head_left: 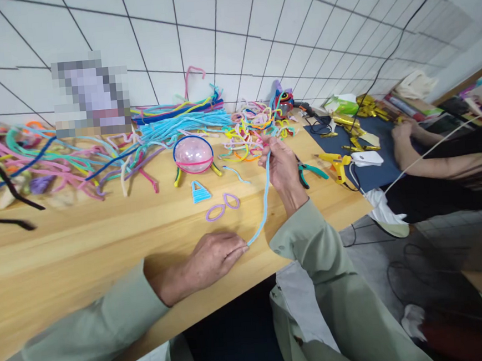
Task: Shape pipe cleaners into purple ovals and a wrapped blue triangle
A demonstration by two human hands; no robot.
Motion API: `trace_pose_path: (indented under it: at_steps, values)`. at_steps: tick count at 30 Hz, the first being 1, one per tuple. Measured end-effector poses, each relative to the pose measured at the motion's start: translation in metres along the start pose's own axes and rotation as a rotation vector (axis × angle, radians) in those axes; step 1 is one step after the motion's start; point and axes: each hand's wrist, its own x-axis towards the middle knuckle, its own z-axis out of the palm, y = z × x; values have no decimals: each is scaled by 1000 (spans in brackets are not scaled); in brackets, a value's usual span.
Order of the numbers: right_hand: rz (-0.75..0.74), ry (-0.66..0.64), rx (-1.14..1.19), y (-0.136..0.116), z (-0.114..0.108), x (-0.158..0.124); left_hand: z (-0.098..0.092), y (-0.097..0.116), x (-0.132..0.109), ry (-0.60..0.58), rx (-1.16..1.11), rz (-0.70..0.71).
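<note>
A light-blue pipe cleaner (264,205) stretches in a gentle curve between my two hands. My left hand (213,256), low over the table's front part, pinches its lower end. The upper end is in the closed fingers of my right hand (280,163). Beyond them stands a clear pinkish ball (193,154) ringed with blue and pink pipe cleaners, on yellow feet. In front of it lie a small blue striped piece (200,191) and a purple two-loop piece (223,206). A short blue strand (237,174) rests nearby.
Bundled blue pipe cleaners (184,126) and a multicoloured heap (43,157) line the wall. Teal-handled pliers (312,170), a yellow glue gun (335,164) and a white box (367,159) lie to the right. Another person's arm (422,152) rests at a dark-blue mat (381,130).
</note>
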Motion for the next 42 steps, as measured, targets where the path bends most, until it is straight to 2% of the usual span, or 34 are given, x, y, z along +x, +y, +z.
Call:
trace_pose_path:
  at_steps: [4, 6, 8, 10, 12, 15, 18, 22, 24, 28, 35, 39, 42]
  values:
    - [43, -175, -33, 0, 13, -17, -17, 5, 5, 38, -148, -96]
    - [93, -265, -41, 2, 20, -28, -31, 8, 12, 118, -305, -201]
    - [175, -370, -43, 5, 29, -41, -45, 9, 21, 288, -485, -336]
    - [262, -489, -42, 9, 39, -54, -56, 6, 31, 441, -690, -376]
    - [327, -598, -34, 14, 48, -65, -63, 2, 39, 507, -852, -380]
    - [366, -699, -7, 20, 56, -76, -68, -7, 44, 537, -889, -418]
    - [332, -714, -56, 22, 57, -79, -70, -15, 42, 671, -805, -476]
    - [223, -615, -185, 24, 55, -83, -71, -21, 40, 778, -720, -502]
    - [202, -584, -212, 26, 55, -84, -70, -22, 40, 793, -737, -488]
    - [175, -634, -267, 31, 57, -87, -69, -23, 41, 815, -817, -454]
    - [27, -658, -462, 38, 53, -90, -72, -25, 40, 791, -853, -523]
    - [62, -678, -464, 37, 48, -87, -74, -28, 40, 774, -932, -575]
    - [140, -716, -432, 33, 47, -84, -76, -31, 41, 822, -986, -612]
